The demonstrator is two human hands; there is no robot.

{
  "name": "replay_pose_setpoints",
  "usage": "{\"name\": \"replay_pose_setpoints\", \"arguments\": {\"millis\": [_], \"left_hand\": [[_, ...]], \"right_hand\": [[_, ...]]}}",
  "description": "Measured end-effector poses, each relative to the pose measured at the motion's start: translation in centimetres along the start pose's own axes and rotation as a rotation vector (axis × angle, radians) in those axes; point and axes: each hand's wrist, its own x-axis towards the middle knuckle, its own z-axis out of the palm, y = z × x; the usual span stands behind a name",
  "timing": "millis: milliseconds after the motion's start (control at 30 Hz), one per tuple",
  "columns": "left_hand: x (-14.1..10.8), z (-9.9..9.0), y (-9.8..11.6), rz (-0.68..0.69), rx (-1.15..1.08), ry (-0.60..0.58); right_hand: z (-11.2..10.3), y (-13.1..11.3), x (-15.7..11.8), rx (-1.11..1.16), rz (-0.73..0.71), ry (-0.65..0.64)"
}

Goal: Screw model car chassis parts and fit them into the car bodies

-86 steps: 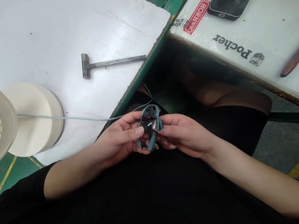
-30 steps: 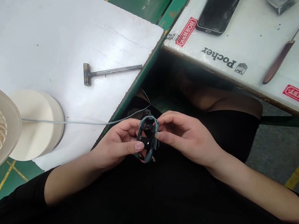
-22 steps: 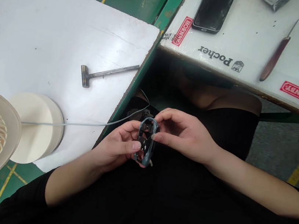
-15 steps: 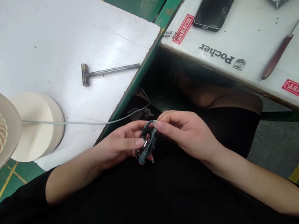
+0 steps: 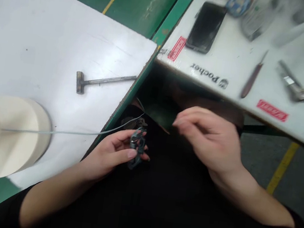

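Observation:
My left hand grips a small dark grey part over my lap, thumb on its near face and fingers behind it. Some distance to the right of the part, near the front edge of the right table, my right hand hangs in the air with fingertips pressed together; whether something small sits between them is too blurred to tell. On the right table lie a red-handled pointed tool and a metal tool with a yellowish handle.
A hammer lies on the white left table. Behind it at the lower left stands a fan base, its cable running past my left hand. A phone and blurred items rest on the right table.
My right hand has let go of the dark part and moved away to the right. My left hand keeps holding it. The view has shifted, showing more of the right table.

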Motion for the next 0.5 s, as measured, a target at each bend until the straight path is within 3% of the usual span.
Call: {"name": "replay_pose_setpoints", "arguments": {"millis": [100,167,267,333,400,500], "left_hand": [[-0.3,0.0,0.9,-0.061,-0.121,0.032],[-0.4,-0.3,1.2,-0.129,-0.167,0.062],[-0.1,-0.8,0.9,-0.162,-0.205,0.157],[0.2,-1.2,0.3,-0.173,-0.228,0.225],[0.5,-1.5,-0.3,-0.176,-0.241,0.262],[0.8,-1.9,-0.9,-0.171,-0.251,0.254]], "right_hand": [[-6.1,1.9,0.1,-0.228,-0.008,0.521],[-10.7,3.2,0.1,-0.454,0.059,0.725],[-16.3,4.4,0.2,-0.814,0.205,0.743],[-18.0,4.8,0.2,-0.888,0.22,0.691],[-18.0,5.3,0.5,-0.9,0.221,0.636],[-16.3,5.9,1.2,-0.893,0.224,0.539]]}}
